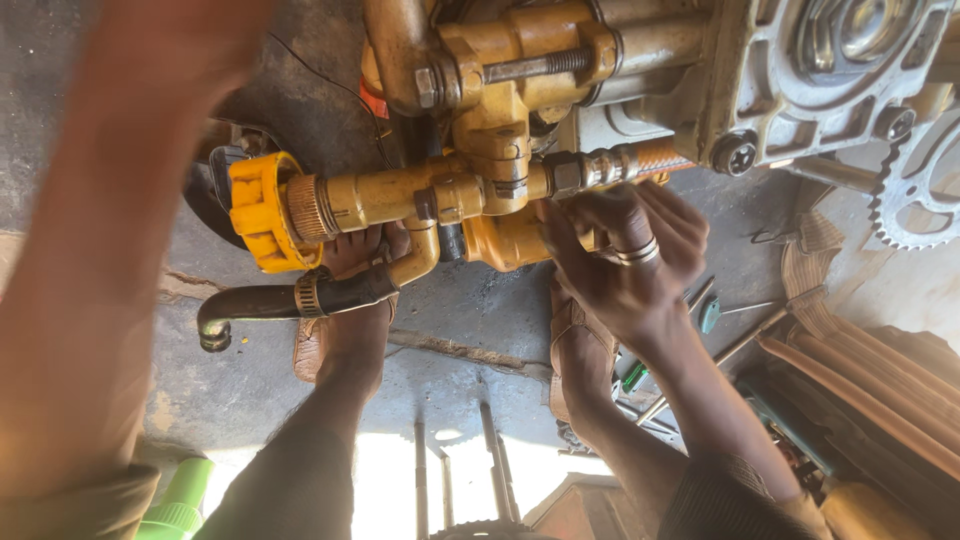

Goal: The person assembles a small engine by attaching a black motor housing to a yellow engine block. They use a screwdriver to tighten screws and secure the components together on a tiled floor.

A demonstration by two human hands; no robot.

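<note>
A yellow pump [500, 110] with brass pipes fills the top middle, bolted to a grey metal housing [800, 80]. My right hand [625, 255], a ring on one finger, reaches up from the lower right. Its fingers curl around the underside of the pump at the metal hose fitting [590, 168]. My left forearm [110, 230] is a blurred band along the left side, and its hand is out of frame at the top. A yellow cap [262, 210] closes the pump's left pipe end.
A black hose [270, 300] with a clamp hangs under the pump. Two feet in brown sandals [340, 335] stand on cracked concrete below. A sprocket [915, 200], loose screwdrivers [700, 310], folded brown straps [860, 370] and a green bottle [180, 500] lie around.
</note>
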